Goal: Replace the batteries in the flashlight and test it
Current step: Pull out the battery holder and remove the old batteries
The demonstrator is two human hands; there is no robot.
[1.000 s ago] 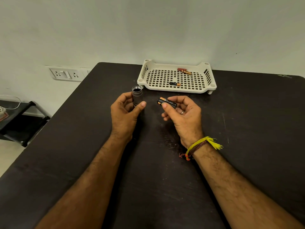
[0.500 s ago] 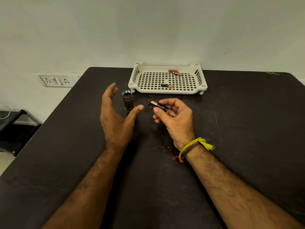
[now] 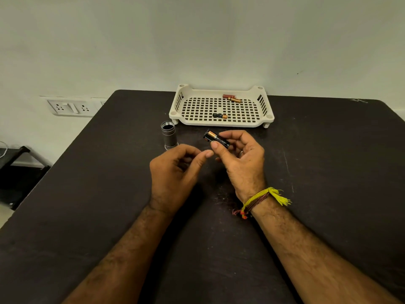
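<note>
flashlight body [image 3: 169,138] base behind left fingers

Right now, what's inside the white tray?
The tray holds three loose batteries: one black and copper battery near the front, and two reddish batteries side by side at the back. Nothing covers the tray.

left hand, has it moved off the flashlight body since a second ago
Yes. The left hand gripped the flashlight body a second ago; now it sits nearer the person and to the right, beside the right hand, while the body stands alone before the tray.
</note>
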